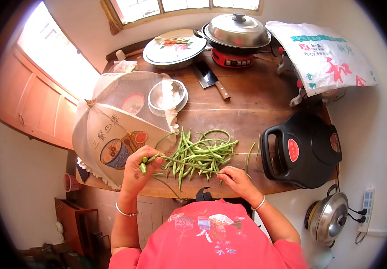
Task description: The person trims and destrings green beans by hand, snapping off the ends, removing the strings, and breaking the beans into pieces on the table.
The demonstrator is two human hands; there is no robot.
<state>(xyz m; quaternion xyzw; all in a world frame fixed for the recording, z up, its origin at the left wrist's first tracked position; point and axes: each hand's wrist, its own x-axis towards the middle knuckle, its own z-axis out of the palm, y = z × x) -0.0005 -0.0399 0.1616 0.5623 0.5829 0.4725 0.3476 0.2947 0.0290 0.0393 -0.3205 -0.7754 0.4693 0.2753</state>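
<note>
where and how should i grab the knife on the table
Take the knife by its wooden handle, probably coming from the near right: it appears to lie flat, with the handle angled toward the person and the broad blade pointing away.

Left grip (140, 169) curled closed; right grip (239, 181) pinched; 2 arms (124, 228) bent.
</note>
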